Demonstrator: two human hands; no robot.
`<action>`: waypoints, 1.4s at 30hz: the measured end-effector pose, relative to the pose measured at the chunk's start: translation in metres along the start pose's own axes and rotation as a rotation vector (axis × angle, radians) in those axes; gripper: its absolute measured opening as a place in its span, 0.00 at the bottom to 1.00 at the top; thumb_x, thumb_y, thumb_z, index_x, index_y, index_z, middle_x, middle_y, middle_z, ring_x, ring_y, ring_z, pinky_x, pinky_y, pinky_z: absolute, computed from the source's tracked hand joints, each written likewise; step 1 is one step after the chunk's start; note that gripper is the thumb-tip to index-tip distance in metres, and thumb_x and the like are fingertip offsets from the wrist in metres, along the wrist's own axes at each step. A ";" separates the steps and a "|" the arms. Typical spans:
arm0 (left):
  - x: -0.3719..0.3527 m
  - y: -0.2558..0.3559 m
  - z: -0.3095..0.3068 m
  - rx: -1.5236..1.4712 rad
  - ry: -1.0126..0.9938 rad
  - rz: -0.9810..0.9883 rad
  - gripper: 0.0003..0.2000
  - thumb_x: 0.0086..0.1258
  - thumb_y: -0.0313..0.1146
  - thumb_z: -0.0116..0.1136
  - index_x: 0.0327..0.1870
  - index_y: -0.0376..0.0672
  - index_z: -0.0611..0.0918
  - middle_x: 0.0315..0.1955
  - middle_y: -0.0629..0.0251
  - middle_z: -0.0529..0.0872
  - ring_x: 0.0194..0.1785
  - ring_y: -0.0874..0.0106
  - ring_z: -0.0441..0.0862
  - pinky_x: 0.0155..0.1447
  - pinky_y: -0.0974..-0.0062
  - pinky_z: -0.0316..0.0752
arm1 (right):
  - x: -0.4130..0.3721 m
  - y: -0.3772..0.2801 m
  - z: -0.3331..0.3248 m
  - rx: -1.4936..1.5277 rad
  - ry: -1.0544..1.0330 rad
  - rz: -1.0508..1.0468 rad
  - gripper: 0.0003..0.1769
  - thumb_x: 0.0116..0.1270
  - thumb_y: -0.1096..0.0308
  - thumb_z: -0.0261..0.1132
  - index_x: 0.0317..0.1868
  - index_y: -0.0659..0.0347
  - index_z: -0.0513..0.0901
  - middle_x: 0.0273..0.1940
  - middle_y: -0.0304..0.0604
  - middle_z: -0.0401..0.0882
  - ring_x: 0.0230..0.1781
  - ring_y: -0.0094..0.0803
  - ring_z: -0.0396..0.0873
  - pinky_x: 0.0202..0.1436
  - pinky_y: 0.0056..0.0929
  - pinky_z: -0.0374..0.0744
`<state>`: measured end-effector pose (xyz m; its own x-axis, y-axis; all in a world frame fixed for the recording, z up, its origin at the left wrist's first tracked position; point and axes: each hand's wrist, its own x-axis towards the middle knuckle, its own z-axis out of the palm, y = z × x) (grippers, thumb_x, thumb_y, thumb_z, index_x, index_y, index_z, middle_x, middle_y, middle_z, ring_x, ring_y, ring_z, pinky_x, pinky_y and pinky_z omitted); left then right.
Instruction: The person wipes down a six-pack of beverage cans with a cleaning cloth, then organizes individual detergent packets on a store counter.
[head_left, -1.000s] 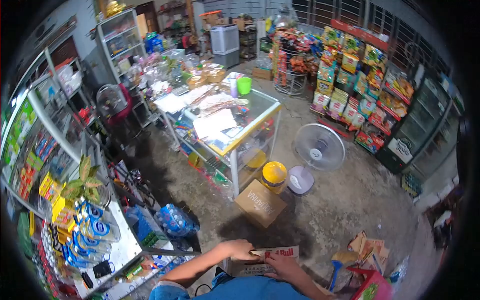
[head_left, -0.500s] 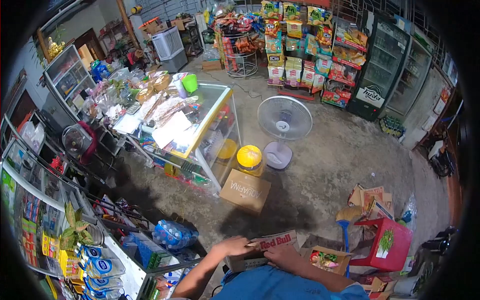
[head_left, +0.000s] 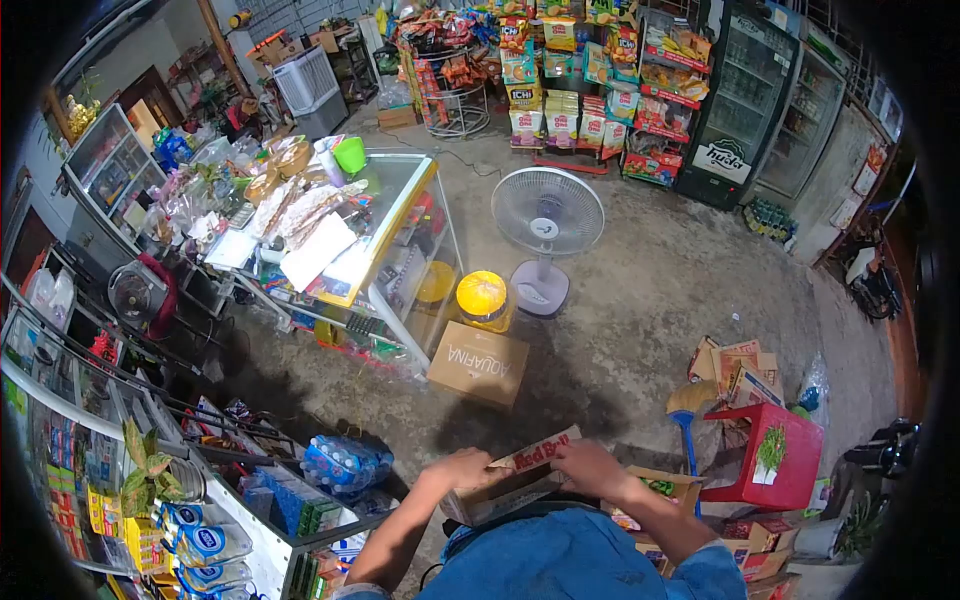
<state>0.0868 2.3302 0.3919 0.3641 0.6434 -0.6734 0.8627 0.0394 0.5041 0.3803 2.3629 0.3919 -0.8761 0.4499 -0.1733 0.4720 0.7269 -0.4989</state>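
Note:
In front of my blue shirt is a cardboard box (head_left: 510, 491) with red "Red Bull" lettering on its raised far side. It is tilted, and its brown inside shows. My left hand (head_left: 460, 468) is closed on the box's left upper edge, its fingertips partly hidden. At the right end of the lettered side, my right hand (head_left: 588, 466) is closed on the cardboard and covers the last letters. Just right of that hand stands another open carton (head_left: 682, 484) with colourful packets inside.
A red plastic stool (head_left: 795, 470) bearing green stems stands at right, beside a blue-handled broom (head_left: 688, 440) and flattened cardboard (head_left: 740, 370). Ahead are an Aquafina box (head_left: 480, 365), a yellow-lidded bucket (head_left: 482, 295) and a fan (head_left: 545, 225). A glass counter (head_left: 320, 545) borders the left.
My right hand has moved right and upward along the lettered side. The box now slants more, and more of its inside shows. The whole view has shifted slightly.

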 end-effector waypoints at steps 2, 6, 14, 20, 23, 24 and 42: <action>-0.002 0.000 0.003 0.014 0.005 -0.017 0.42 0.76 0.72 0.47 0.51 0.33 0.90 0.47 0.35 0.89 0.57 0.41 0.87 0.62 0.51 0.81 | -0.001 0.012 0.000 -0.098 -0.060 -0.066 0.22 0.58 0.60 0.78 0.53 0.55 0.85 0.51 0.43 0.83 0.58 0.46 0.81 0.60 0.47 0.78; -0.005 -0.004 0.006 -0.051 0.024 -0.004 0.41 0.77 0.70 0.46 0.50 0.33 0.90 0.47 0.35 0.89 0.57 0.40 0.87 0.62 0.50 0.81 | -0.006 0.011 0.008 -0.154 0.035 -0.216 0.19 0.58 0.60 0.77 0.49 0.52 0.86 0.49 0.40 0.83 0.55 0.41 0.82 0.58 0.43 0.77; -0.001 -0.024 -0.001 -0.060 0.038 -0.057 0.42 0.77 0.69 0.47 0.48 0.28 0.89 0.46 0.31 0.88 0.56 0.39 0.86 0.62 0.49 0.81 | 0.006 0.011 0.015 -0.420 0.159 -0.128 0.15 0.63 0.52 0.75 0.42 0.51 0.86 0.38 0.36 0.82 0.47 0.38 0.84 0.53 0.38 0.76; -0.019 -0.005 0.004 -0.049 0.149 -0.080 0.36 0.79 0.64 0.48 0.50 0.31 0.89 0.47 0.34 0.89 0.55 0.39 0.87 0.63 0.48 0.81 | 0.009 -0.011 -0.037 0.549 0.170 0.615 0.29 0.61 0.37 0.77 0.34 0.59 0.88 0.40 0.44 0.87 0.46 0.44 0.87 0.54 0.40 0.82; -0.012 0.004 0.012 -0.005 0.164 -0.025 0.30 0.79 0.58 0.51 0.52 0.35 0.89 0.48 0.36 0.89 0.55 0.40 0.87 0.63 0.47 0.81 | 0.008 0.040 0.003 0.241 0.137 0.651 0.31 0.59 0.38 0.79 0.38 0.63 0.90 0.42 0.51 0.89 0.42 0.47 0.88 0.48 0.40 0.83; -0.009 0.004 0.015 -0.004 0.161 -0.023 0.30 0.79 0.58 0.51 0.52 0.35 0.89 0.48 0.36 0.89 0.55 0.40 0.87 0.63 0.47 0.81 | 0.009 0.064 0.019 0.203 0.039 0.664 0.36 0.56 0.35 0.80 0.44 0.63 0.91 0.46 0.49 0.90 0.41 0.45 0.88 0.45 0.38 0.84; -0.002 -0.002 0.029 -0.116 0.265 0.098 0.25 0.77 0.53 0.59 0.56 0.36 0.87 0.44 0.36 0.89 0.51 0.39 0.88 0.58 0.46 0.83 | 0.008 0.081 0.025 0.258 -0.087 0.782 0.21 0.54 0.46 0.80 0.42 0.52 0.96 0.35 0.54 0.91 0.43 0.52 0.90 0.51 0.46 0.85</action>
<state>0.0940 2.3067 0.3766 0.3264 0.8249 -0.4615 0.7767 0.0442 0.6283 0.4087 2.4123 0.3288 -0.3134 0.7267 -0.6114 0.9204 0.0740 -0.3838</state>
